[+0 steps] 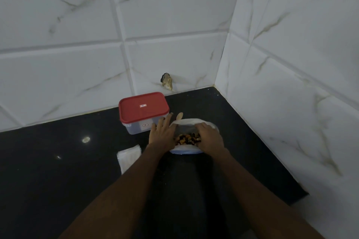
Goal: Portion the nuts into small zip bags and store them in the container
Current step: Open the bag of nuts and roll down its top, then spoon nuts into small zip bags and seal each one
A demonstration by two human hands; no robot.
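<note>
Supervisor: Hands first, head view. What have you got?

Operator: I see the left hand (pixel 162 132) with its fingers straight and a little spread, laid against the left edge of the big bag (pixel 194 122). I can't make out its thumb. The right hand (pixel 208 137) has its fingers curled over the bag's right rim, gripping it. The bag's mouth gapes wide between them.

Supervisor: Nuts?

Operator: The nuts (pixel 187 138) are inside that bag, a mixed brown and dark heap showing between the two hands. The bag sits on the black counter (pixel 58 170), near the corner of the tiled wall (pixel 174 54).

Supervisor: Container?

Operator: The container (pixel 136 129) stands just behind and left of the left hand, close to the back wall, with its red lid (pixel 143 107) on. The fingertips come very near it; I can't tell if they touch.

Supervisor: Anything else?

Operator: A white stack of zip bags (pixel 129 156) lies flat on the counter, just left of the left forearm. The pale end of a spoon (pixel 179 116) shows behind the bag, beside the container.
</note>
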